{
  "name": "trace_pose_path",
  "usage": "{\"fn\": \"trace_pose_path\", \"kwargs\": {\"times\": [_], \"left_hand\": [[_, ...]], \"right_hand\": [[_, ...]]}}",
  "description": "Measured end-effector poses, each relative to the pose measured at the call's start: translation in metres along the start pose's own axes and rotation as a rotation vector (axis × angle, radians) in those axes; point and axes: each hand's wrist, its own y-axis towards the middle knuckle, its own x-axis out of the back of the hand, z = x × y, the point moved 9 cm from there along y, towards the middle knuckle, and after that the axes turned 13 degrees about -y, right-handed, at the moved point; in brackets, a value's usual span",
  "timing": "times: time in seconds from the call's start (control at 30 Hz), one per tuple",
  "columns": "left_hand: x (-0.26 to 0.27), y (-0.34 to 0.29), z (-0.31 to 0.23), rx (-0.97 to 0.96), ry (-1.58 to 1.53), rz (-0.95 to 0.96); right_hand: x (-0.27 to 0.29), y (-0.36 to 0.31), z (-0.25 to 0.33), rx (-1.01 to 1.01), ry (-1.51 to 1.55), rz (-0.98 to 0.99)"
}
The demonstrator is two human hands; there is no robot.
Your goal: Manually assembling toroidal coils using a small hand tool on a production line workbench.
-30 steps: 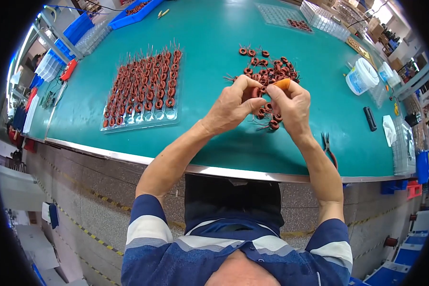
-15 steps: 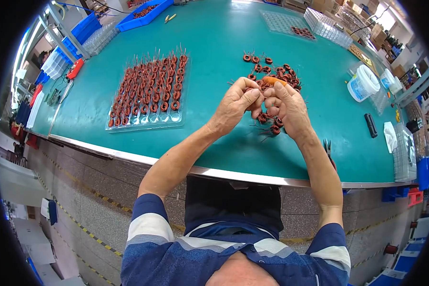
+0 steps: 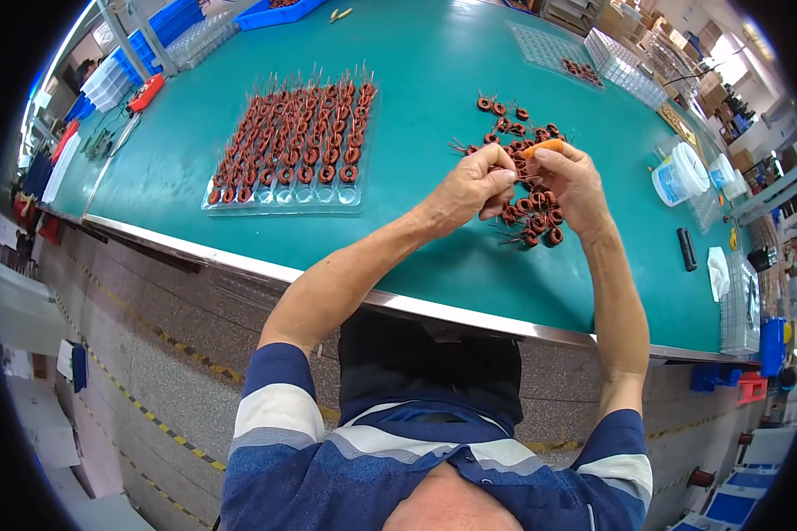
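My left hand [image 3: 480, 186] is closed in a pinch above the bench, thumb against fingertips. Close by on its right, my right hand [image 3: 574, 188] is curled, with thumb and index finger together. An orange sleeve [image 3: 542, 149], like a finger cot, shows at the right index finger. What the fingertips hold is too small and hidden to make out. Under and around both hands lies a loose pile of copper-red ring coils [image 3: 531, 221] with thin wire leads. To the left, a clear plastic tray [image 3: 283, 211] carries rows of similar coils, leads pointing up.
The green bench [image 3: 416, 97] has a pale front edge. At right stand a white bucket [image 3: 680, 175], a black slim object [image 3: 686, 250] and clear trays [image 3: 739, 301]. Farther back are another clear tray [image 3: 540, 49] with some coils and a blue bin [image 3: 279, 14].
The whole view has shifted, with bench items appearing farther right. My hands have moved slightly right and a little apart. Pliers seen earlier by my right forearm are no longer visible.
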Motion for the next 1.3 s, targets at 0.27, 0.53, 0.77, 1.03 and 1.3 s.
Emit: {"fn": "trace_pose_path", "kwargs": {"times": [0.27,0.53,0.77,1.03,1.3], "left_hand": [[0.009,0.007,-0.011,-0.098,-0.112,-0.105],[0.033,0.001,-0.034,-0.264,-0.177,-0.122],[0.070,0.005,-0.006,-0.327,-0.562,-0.386],[0.080,0.009,0.016,-0.466,-0.478,-0.387],[0.062,0.022,0.035,-0.246,-0.383,-0.327]], "right_hand": [[-0.013,-0.002,0.042,-0.017,-0.403,-0.003],[-0.040,0.030,0.055,0.019,-0.420,-0.009],[-0.103,0.079,0.102,0.222,-0.637,-0.020],[-0.317,0.104,0.048,0.194,-0.514,0.469],[-0.339,0.094,0.029,0.182,-0.819,0.399]]}}
